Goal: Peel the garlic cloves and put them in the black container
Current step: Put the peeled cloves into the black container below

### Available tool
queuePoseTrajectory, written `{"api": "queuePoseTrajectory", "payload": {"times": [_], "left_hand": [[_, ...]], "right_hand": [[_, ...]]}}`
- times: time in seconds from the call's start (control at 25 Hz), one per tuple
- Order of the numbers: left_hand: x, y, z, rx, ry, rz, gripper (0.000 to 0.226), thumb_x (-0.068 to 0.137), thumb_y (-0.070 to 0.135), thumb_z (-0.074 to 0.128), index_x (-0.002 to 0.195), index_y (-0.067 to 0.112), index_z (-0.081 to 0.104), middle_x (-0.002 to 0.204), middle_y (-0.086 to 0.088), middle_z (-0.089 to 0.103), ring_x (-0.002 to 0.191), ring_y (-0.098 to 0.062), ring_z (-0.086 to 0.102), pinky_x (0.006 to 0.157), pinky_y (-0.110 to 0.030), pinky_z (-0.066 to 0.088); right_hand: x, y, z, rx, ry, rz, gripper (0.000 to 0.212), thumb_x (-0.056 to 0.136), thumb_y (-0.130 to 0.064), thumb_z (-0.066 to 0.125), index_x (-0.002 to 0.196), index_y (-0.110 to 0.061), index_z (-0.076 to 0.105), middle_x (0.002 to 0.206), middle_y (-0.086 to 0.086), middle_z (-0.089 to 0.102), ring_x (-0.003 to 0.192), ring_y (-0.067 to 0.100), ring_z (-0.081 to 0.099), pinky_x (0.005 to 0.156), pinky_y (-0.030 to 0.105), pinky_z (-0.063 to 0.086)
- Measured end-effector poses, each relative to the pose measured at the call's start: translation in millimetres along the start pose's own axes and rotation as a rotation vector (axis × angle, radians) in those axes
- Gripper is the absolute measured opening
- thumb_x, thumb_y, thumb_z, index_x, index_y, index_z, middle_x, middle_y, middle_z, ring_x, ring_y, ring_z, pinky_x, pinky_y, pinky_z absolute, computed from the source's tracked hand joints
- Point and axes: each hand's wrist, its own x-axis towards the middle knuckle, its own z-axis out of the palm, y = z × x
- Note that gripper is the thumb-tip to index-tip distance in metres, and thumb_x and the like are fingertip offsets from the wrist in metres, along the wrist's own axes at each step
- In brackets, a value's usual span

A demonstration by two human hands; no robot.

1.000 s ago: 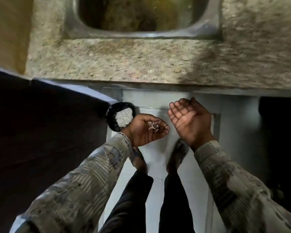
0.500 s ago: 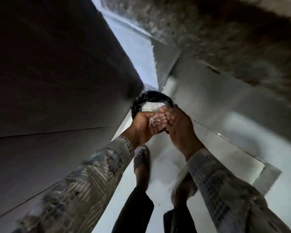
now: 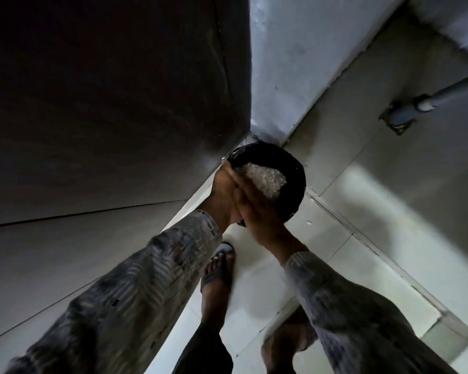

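Left hand: the left hand point(image 3: 223, 195) is seen at centre frame, raised edge-on over the 8 o'clock rim of the container, its palm pressed flat against the right palm; the fingers point(image 3: 229, 171) are held straight and pressed together, and nothing is seen pinched between them
Right hand: the right hand point(image 3: 257, 211) is laid against the left one from the 4 o'clock side, back of the hand toward the camera; its fingers point(image 3: 247, 184) are held straight and together, reaching over the container's opening
Container: a round black plastic-lined container point(image 3: 292, 171) is seen on the floor, at 1 o'clock from the joined hands, tucked into the corner where the dark panel meets the pale wall; its 7 o'clock part is hidden by the hands
Contents: a heap of pale whitish scraps point(image 3: 265, 178) is seen inside the container, just beside the fingertips; whether these are peels or cloves cannot be told, as the detail is blurred
Garlic cloves: none can be made out in the hands or elsewhere
Sleeves: both forearms are covered by grey patterned sleeves point(image 3: 135, 287), entering from 7 o'clock and 5 o'clock
Feet: a foot in a dark sandal point(image 3: 218, 271) is seen on the pale tiled floor point(image 3: 362, 238) at 6 o'clock from the hands; a second foot is blurred at 5 o'clock
Surroundings: a dark flat panel point(image 3: 106, 90) fills the 10 o'clock side; a grey pipe point(image 3: 443, 95) is fixed to the wall at 2 o'clock
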Motion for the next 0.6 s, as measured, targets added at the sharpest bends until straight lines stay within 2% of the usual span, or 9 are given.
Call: {"api": "queuePoseTrajectory", "payload": {"times": [0.08,0.12,0.16,0.2,0.28,0.32,0.36,0.48,0.6], "left_hand": [[0.4,2.3,-3.0,-0.015,-0.028,-0.006,0.073,0.103,0.067,0.022,0.144,0.018,0.057,0.144,-0.014,0.059,0.132,-0.037,0.056,0.095,-0.048,0.05],[-1.2,4.7,-5.3,0.003,-0.029,-0.008,0.072,0.103,0.066,0.023,0.141,0.017,0.06,0.134,-0.012,0.064,0.12,-0.035,0.062,0.09,-0.048,0.051],[-3.3,6.9,-8.1,0.009,-0.018,-0.008,0.067,0.103,0.063,0.025,0.136,0.018,0.062,0.125,-0.01,0.068,0.11,-0.032,0.065,0.086,-0.048,0.052],[-0.6,7.5,-13.0,0.062,-0.001,-0.007,0.058,0.104,0.057,0.029,0.128,0.018,0.065,0.113,-0.007,0.072,0.102,-0.03,0.066,0.081,-0.043,0.055],[-0.2,5.1,-19.8,0.164,0.045,0.026,0.04,0.107,0.041,0.035,0.101,0.017,0.066,0.081,0.0,0.072,0.08,-0.021,0.066,0.064,-0.028,0.057],[0.5,4.2,-18.0,0.128,0.052,0.018,0.034,0.107,0.032,0.038,0.09,0.017,0.064,0.071,0.001,0.068,0.069,-0.017,0.064,0.057,-0.023,0.055],[-0.8,1.8,-13.4,0.186,0.079,0.014,0.03,0.105,0.023,0.042,0.086,0.014,0.064,0.07,-0.002,0.066,0.062,-0.017,0.063,0.055,-0.023,0.054],[-1.1,-12.7,-1.2,0.267,0.09,0.149,0.028,0.101,0.016,0.049,0.115,0.012,0.073,0.097,-0.004,0.073,0.08,-0.019,0.07,0.081,-0.034,0.057],[9.1,-22.9,-6.9,0.343,0.137,0.284,0.028,0.108,0.03,0.048,0.127,0.024,0.067,0.121,0.007,0.071,0.114,-0.008,0.065,0.103,-0.025,0.049]], "right_hand": [[15.3,18.4,-5.7,-0.236,-0.08,0.145,0.05,0.111,-0.034,0.034,0.159,-0.018,0.037,0.165,0.005,0.036,0.153,0.022,0.032,0.127,0.037,0.021],[23.0,18.3,-10.3,-0.304,-0.007,0.274,0.053,0.11,-0.04,0.032,0.157,-0.016,0.039,0.163,0.009,0.039,0.151,0.025,0.035,0.126,0.038,0.022],[25.3,6.4,-13.9,-0.275,0.123,0.277,0.058,0.108,-0.047,0.031,0.155,-0.016,0.041,0.161,0.009,0.041,0.15,0.024,0.037,0.125,0.038,0.024],[24.1,-5.2,-16.6,-0.199,0.229,0.11,0.058,0.108,-0.049,0.032,0.155,-0.016,0.042,0.161,0.006,0.041,0.15,0.021,0.037,0.125,0.035,0.026],[17.7,-16.6,-16.2,-0.216,0.155,-0.228,0.052,0.11,-0.039,0.035,0.157,-0.017,0.04,0.161,-0.003,0.039,0.152,0.016,0.035,0.125,0.033,0.027],[11.7,-16.2,-17.4,-0.28,0.04,-0.253,0.049,0.11,-0.033,0.037,0.156,-0.016,0.041,0.16,-0.001,0.042,0.15,0.018,0.038,0.123,0.036,0.03],[10.4,-10.6,-19.6,-0.294,-0.012,-0.098,0.046,0.109,-0.028,0.041,0.152,-0.013,0.047,0.154,0.005,0.05,0.145,0.023,0.046,0.119,0.037,0.036],[21.3,-17.4,-26.0,0.051,0.124,0.446,0.032,0.105,-0.021,0.051,0.129,-0.004,0.064,0.128,0.017,0.066,0.124,0.033,0.06,0.102,0.034,0.046],[35.9,-55.2,-30.6,0.609,0.141,0.576,0.049,0.105,-0.045,0.05,0.134,-0.007,0.062,0.126,0.011,0.069,0.125,0.029,0.062,0.102,0.039,0.049]]}}
